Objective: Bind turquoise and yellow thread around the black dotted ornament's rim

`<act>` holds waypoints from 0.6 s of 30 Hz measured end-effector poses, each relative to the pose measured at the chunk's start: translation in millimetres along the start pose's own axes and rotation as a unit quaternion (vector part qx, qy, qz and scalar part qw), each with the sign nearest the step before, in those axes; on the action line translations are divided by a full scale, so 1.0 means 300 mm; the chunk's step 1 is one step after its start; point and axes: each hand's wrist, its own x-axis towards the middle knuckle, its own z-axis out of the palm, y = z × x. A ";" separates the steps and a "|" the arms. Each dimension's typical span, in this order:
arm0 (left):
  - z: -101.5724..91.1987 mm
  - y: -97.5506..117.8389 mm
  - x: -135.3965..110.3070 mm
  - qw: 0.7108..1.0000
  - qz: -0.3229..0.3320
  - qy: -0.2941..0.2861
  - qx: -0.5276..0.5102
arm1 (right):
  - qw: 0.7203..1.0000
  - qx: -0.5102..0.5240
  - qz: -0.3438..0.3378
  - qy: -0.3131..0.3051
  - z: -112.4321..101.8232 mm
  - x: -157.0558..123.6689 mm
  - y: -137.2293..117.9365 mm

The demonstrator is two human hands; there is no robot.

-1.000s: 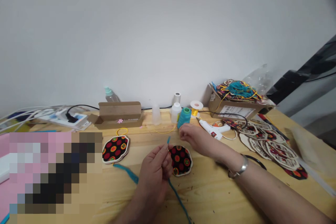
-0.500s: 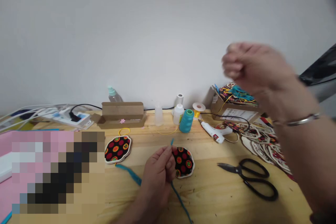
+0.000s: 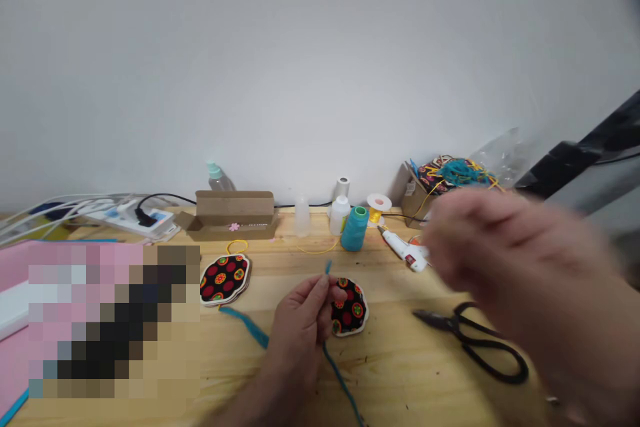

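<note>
My left hand (image 3: pixel 303 321) is closed in a pinch on a teal cord (image 3: pixel 338 373); the cord's tip sticks up above my fingers and the rest trails toward the near table edge. Just right of that hand lies a black fabric piece with red and yellow circles (image 3: pixel 351 305). My right hand (image 3: pixel 500 255) is in the air at the right, smeared by motion, above black scissors (image 3: pixel 480 335) on the wooden table (image 3: pixel 400 373). Its fingers cannot be made out.
A teal thread spool (image 3: pixel 355 227), white bottles, a yellow spool and a white glue gun (image 3: pixel 404 249) stand toward the back. A cardboard box (image 3: pixel 234 215), a stack of patterned fabric pieces (image 3: pixel 225 277) and a box of cords (image 3: pixel 453 177) are also on the table. Power strips lie at far left.
My right hand lifted from beside the teal spool up to the right, then came down lower over the scissors. My left hand has kept its pinch on the teal cord.
</note>
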 end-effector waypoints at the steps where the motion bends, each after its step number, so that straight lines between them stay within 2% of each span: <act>1: -0.001 -0.003 0.000 1.000 0.000 0.001 0.005 | 0.999 0.030 0.012 -0.014 0.032 -0.005 0.038; 4: -0.008 -0.018 0.004 1.000 0.004 -0.009 0.015 | 0.989 0.117 0.083 -0.044 0.135 -0.005 0.181; 8: -0.020 -0.036 0.007 0.999 0.011 -0.027 0.040 | 0.985 0.136 0.107 -0.028 0.205 -0.003 0.312; 13: -0.012 -0.035 0.003 0.998 0.013 -0.015 0.055 | 0.981 0.155 0.117 -0.015 0.197 0.001 0.342; 18: 0.001 -0.030 -0.001 0.999 -0.010 -0.007 0.047 | 0.985 0.126 0.114 -0.027 0.198 0.004 0.364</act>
